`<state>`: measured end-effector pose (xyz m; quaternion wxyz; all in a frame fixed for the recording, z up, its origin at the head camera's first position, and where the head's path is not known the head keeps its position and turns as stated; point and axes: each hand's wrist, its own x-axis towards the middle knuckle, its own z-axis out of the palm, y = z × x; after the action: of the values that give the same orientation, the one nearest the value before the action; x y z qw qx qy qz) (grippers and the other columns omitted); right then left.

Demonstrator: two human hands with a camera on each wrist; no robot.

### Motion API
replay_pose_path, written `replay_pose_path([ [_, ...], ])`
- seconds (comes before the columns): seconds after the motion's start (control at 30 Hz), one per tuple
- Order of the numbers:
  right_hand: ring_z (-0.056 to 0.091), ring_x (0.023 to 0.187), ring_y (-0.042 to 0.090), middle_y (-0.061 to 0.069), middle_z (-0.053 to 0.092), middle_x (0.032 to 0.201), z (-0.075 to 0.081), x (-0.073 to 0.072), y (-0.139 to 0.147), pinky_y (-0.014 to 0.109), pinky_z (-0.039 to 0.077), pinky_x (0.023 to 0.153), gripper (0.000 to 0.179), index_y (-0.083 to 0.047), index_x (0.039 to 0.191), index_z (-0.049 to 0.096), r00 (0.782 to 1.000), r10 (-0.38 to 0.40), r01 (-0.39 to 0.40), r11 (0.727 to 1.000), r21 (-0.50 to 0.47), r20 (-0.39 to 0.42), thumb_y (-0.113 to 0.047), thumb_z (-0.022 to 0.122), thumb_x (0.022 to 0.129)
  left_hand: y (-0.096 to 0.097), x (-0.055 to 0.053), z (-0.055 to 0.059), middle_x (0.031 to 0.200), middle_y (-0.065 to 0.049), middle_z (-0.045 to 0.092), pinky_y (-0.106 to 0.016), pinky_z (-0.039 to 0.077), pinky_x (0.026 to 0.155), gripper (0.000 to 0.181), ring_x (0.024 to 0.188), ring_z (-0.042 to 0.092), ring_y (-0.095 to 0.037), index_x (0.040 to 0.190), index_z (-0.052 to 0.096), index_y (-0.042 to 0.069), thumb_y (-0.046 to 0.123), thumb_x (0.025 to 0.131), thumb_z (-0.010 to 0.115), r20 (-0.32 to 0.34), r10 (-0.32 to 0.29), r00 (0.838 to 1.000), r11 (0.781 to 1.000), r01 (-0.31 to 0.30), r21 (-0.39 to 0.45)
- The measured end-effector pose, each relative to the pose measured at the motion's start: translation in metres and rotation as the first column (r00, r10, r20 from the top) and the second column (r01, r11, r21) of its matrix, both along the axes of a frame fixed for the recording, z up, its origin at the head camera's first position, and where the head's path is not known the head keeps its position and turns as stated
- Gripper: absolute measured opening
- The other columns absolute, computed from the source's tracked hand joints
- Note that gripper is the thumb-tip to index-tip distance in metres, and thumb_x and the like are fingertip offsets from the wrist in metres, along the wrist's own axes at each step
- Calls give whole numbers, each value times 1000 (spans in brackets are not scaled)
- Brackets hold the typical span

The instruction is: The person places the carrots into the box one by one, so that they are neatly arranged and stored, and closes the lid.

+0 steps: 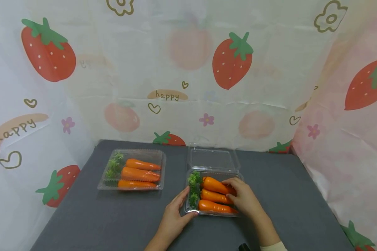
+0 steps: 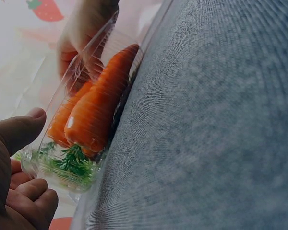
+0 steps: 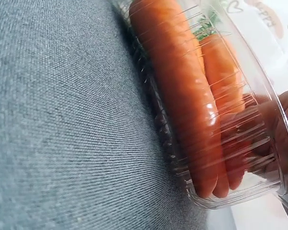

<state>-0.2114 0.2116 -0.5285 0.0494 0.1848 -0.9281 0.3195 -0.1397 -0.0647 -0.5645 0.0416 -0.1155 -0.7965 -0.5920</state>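
An open clear plastic clamshell box [image 1: 213, 214] stands right of centre with its lid [image 1: 213, 159] folded back. Inside lie three orange carrots, stacked near to far, with green tops [image 1: 194, 188] at the left end. The nearest carrot [image 1: 216, 206] shows along the front wall. My left hand [image 1: 172, 218] holds the box at its front left corner, with the thumb at the front and the fingers along the left side. Reaching into the right end, my right hand [image 1: 245, 197] pinches the tip of the farthest carrot [image 1: 215, 184], its thumb near the middle carrot [image 1: 213, 196].
To the left, a second clear box [image 1: 161, 184] with its lid shut holds three carrots and green tops. A dark object [image 1: 244, 247] pokes in at the bottom edge. Strawberry-print cloth [image 1: 188, 115] hangs behind and beside the grey table [image 1: 128, 219].
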Motion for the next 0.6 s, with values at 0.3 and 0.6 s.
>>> replay_pose_path([
  [0.3, 65, 110, 19, -2, 69, 119, -1, -3, 3, 44, 58, 96, 44, -15, 124, 71, 1000, 29, -29, 998, 54, -6, 0, 82, 84, 0, -1, -1, 161, -4, 43, -42, 44, 113, 86, 145, 44, -25, 155, 45, 8, 17, 81, 88, -8, 3, 1000, 1000, -3, 8],
  [0.6, 66, 106, 19, -2, 69, 118, 0, -4, 6, 44, 60, 92, 44, -16, 125, 71, 999, 46, -46, 999, 12, 19, 0, 80, 86, 0, -1, -1, 161, -7, 43, -42, 44, 114, 86, 145, 44, -25, 155, 45, 8, 16, 81, 88, 0, 1, 1000, 1000, -1, 13],
])
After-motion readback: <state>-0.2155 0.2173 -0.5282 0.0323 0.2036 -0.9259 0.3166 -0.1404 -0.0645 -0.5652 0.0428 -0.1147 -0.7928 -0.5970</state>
